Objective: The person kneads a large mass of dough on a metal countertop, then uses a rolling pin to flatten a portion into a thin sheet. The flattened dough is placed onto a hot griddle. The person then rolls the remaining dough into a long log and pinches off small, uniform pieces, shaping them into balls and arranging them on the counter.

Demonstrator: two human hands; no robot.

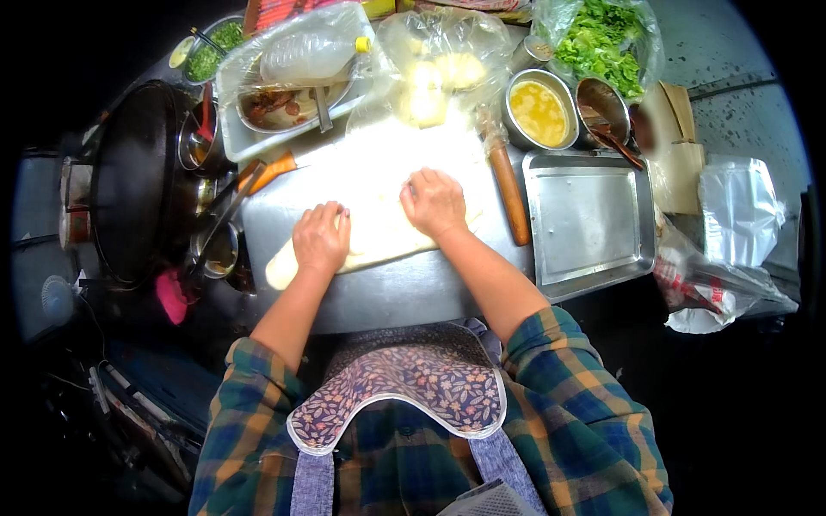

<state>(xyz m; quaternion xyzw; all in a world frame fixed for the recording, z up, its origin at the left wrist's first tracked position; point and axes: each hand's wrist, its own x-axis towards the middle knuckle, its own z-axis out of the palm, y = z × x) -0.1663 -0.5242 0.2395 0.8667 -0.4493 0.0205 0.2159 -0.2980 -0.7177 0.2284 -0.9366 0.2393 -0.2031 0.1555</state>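
Observation:
A long piece of pale dough (pixel 371 248) lies across the metal worktop (pixel 400 290). My left hand (pixel 321 237) rests at its left part, fingers curled down on the dough and thumb close beside them. Further right, and a bit farther from me, my right hand (pixel 436 201) has its fingers bent onto the dough in the same way. Strong glare washes out the dough's far side, and the fingertips are partly hidden. A wooden rolling pin (pixel 509 193) lies right of my right hand. Beyond the left hand is a tool with an orange handle (pixel 274 173).
A metal tray (pixel 590 226) and a bowl of yellow liquid (pixel 539 111) stand right. Behind are bagged dough balls (pixel 429 84), bagged lettuce (pixel 600 48) and a white bin (pixel 235 138) bearing a plastic bottle (pixel 306 57). A large dark round griddle (pixel 132 187) stands left.

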